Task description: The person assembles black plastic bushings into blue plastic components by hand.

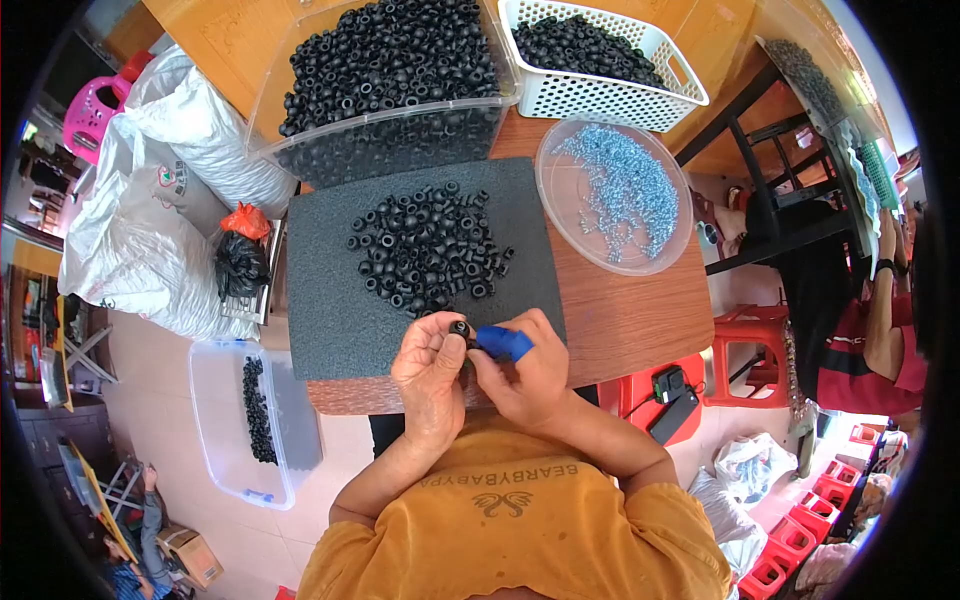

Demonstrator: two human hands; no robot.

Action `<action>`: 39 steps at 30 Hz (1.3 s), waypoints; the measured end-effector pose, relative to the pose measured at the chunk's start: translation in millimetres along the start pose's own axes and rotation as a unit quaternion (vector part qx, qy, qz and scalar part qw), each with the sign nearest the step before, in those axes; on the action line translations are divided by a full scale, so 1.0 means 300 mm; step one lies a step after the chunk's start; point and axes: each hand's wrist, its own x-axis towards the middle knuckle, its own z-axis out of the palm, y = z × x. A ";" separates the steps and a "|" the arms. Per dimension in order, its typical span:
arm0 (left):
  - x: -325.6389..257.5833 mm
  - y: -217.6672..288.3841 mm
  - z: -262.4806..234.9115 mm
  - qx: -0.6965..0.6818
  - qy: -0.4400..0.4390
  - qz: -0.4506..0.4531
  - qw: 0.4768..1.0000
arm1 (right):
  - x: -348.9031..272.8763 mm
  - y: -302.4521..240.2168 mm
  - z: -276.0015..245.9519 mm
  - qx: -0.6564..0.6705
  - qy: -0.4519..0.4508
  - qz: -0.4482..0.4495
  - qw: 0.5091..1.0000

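At the near edge of the dark grey foam mat, my left hand pinches a small black hollow part, its round opening facing up. My right hand is closed right beside it, thumb and fingertips against the part's side. Along its index finger lies a blue piece; whether it is a finger cover or a tool handle I cannot tell. Whatever else sits between the right fingertips is hidden. Just beyond both hands, a heap of similar black parts is spread over the mat.
Behind the mat stand a clear bin and a white perforated basket, both full of black parts. A round clear tray holds small pale-blue pieces. White sacks and another clear bin are left; a person sits right.
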 end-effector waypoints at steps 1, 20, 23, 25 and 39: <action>0.000 0.009 0.006 0.005 -0.015 0.000 1.000 | 0.002 0.002 -0.014 0.026 -0.011 0.039 0.999; -0.006 0.025 -0.031 0.149 -0.094 -0.023 0.984 | 0.072 0.035 -0.109 0.225 -0.172 0.260 0.923; -0.008 0.021 -0.033 0.154 -0.090 -0.020 0.984 | 0.083 0.026 -0.106 0.168 -0.175 0.215 0.946; -0.018 0.024 -0.026 0.188 -0.090 0.002 0.978 | 0.083 0.023 -0.102 0.124 -0.172 0.174 0.962; -0.010 0.029 -0.039 0.169 -0.093 -0.068 0.979 | 0.048 0.035 -0.063 0.042 -0.089 0.037 0.995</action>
